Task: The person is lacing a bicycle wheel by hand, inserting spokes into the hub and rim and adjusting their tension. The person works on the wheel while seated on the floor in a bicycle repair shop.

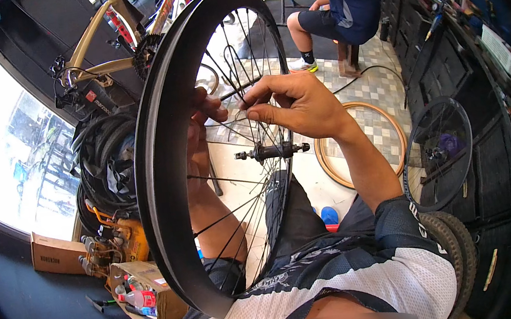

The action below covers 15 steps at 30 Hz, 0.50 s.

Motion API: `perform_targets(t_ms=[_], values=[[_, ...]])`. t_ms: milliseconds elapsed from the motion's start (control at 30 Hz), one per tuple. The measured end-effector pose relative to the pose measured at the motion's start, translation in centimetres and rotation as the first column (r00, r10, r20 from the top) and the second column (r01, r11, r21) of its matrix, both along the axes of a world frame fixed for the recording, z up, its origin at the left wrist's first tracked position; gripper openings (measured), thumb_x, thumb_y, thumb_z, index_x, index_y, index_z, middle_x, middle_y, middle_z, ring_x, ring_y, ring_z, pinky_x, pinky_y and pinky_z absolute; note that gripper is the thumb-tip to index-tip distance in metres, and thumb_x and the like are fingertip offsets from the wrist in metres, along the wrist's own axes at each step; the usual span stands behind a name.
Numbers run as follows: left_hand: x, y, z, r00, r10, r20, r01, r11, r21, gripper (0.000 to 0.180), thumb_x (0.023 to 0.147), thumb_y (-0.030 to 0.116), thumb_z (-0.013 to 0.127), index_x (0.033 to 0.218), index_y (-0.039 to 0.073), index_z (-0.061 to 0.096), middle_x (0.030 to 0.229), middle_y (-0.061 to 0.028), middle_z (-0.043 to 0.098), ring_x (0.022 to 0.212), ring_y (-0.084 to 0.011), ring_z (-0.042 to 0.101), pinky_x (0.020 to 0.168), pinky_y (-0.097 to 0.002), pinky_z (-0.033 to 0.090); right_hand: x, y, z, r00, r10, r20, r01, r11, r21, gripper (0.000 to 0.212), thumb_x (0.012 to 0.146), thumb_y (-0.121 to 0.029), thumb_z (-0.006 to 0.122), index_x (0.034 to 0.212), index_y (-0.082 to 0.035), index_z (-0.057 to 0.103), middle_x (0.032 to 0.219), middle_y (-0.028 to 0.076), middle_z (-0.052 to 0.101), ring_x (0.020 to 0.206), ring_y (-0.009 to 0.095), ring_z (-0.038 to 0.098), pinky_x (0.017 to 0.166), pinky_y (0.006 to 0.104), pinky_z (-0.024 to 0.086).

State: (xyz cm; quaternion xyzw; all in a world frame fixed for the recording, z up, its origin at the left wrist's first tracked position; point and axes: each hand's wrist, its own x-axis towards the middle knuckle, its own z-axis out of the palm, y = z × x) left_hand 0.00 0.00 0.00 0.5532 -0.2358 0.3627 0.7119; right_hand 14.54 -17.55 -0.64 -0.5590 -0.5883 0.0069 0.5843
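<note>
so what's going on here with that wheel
Someone is working on a black bicycle wheel held upright in front of their body. The right hand is at the spokes in a pinching pose, and the left hand is among them nearer the rim. Spokes already run from the hub; whether any are missing is hard to tell. Farther off, another person is seated.

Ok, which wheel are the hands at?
The deep-rimmed foreground wheel: left hand and right hand are at its spokes. The thinner-rimmed wheel stands far right, away from both.
</note>
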Motion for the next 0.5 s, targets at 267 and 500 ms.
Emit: perform_targets(t_ms=[267, 500], values=[[-0.1, -1.9, 1.5, 0.997, 0.071, 0.036, -0.073, 0.996, 0.049, 0.028, 0.095, 0.018, 0.075, 0.117, 0.002, 0.07, 0.106, -0.01, 0.065, 0.096, -0.0217, 0.062, 0.084, -0.0387, 0.052, -0.3, -0.6, 0.7, 0.999, -0.03, 0.019, 0.031, 0.997, -0.073, 0.024, 0.092, -0.025, 0.081, 0.107, -0.007, 0.077, 0.086, 0.004, 0.077, 0.072, 0.009, 0.063, 0.062, 0.0268, 0.046], [0.8, -2.5, 2.5, 0.962, 0.273, 0.016, -0.274, 0.959, 0.073, 0.038, 0.089, 0.019, 0.082, 0.12, 0.004, 0.067, 0.098, -0.0073, 0.063, 0.091, -0.0189, 0.061, 0.079, -0.0343, 0.052, -0.8, 0.2, 0.4, 1.0, -0.023, -0.011, 0.023, 0.999, -0.045, 0.026, 0.091, -0.025, 0.082, 0.112, -0.01, 0.075, 0.086, 0.003, 0.076, 0.065, 0.008, 0.058, 0.058, 0.0271, 0.042]])
